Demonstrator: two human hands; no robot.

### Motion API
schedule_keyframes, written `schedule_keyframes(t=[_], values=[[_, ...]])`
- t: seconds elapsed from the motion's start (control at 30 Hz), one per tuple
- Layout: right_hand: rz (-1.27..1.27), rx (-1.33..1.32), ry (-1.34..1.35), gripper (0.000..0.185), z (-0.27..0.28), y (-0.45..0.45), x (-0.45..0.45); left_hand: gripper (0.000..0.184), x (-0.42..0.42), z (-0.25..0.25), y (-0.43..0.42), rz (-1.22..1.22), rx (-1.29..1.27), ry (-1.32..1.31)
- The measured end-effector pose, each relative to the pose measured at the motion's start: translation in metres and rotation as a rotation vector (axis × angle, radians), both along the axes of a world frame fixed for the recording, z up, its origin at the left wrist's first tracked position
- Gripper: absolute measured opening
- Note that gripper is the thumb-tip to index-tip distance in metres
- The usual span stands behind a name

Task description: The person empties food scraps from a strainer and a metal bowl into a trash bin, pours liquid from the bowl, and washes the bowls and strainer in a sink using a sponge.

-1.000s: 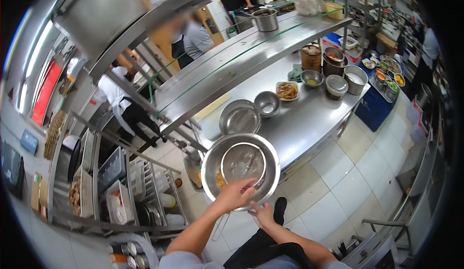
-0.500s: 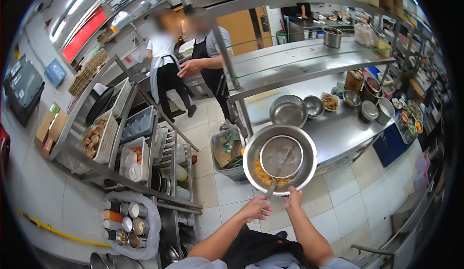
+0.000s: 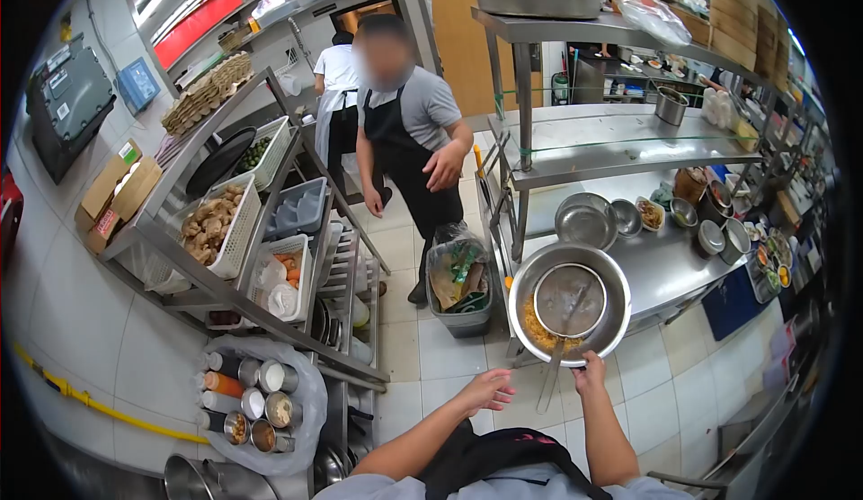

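1. Left hand (image 3: pixel 486 391) has drawn back from the bowl (image 3: pixel 616 309), empty, fingers spread.
2. Right hand (image 3: pixel 590 372) clamps its near rim; strainer (image 3: pixel 570 297) inside, surface (image 3: pixel 661 271) beyond.
3. Probably stiff, slippery metal; opposite rims seem steadiest.

And no wording comes up legible here: the cardboard box (image 3: pixel 122 185) shows a red patch (image 3: pixel 105 223) (too small to read), the dark case (image 3: pixel 72 104) shows pale labels, and pink marks sit blurred on the black apron (image 3: pixel 494 464).
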State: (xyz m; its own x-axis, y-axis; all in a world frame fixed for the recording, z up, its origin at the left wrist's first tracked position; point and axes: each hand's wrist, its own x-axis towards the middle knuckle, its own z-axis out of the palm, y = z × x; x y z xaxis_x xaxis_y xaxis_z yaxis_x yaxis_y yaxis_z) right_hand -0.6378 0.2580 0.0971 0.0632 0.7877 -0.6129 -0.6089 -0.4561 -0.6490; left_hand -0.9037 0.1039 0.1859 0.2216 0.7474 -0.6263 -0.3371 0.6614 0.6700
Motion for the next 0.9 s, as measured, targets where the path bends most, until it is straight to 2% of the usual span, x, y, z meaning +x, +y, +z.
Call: schedule_keyframes(t=[0.17,0.47,0.63,0.77,0.9], values=[[0.024,0.006,0.035,0.041,0.002,-0.002,0.000,0.036,-0.024,-0.001,-0.004,0.064,-0.012,0.074],[0.083,-0.062,0.158,0.043,-0.014,0.012,0.006,0.030,-0.011,-0.016,0.007,0.083,0.012,0.114],[0.179,-0.076,0.202,0.041,-0.013,0.022,0.018,0.029,0.035,-0.013,0.012,0.311,-0.003,0.142],[0.264,-0.095,0.214,0.039,-0.017,0.032,0.032,0.036,0.094,-0.016,0.016,0.414,-0.022,0.080],[0.326,-0.099,0.137,0.036,-0.013,0.043,0.049,0.042,0.154,-0.005,0.025,0.357,-0.080,-0.303]])
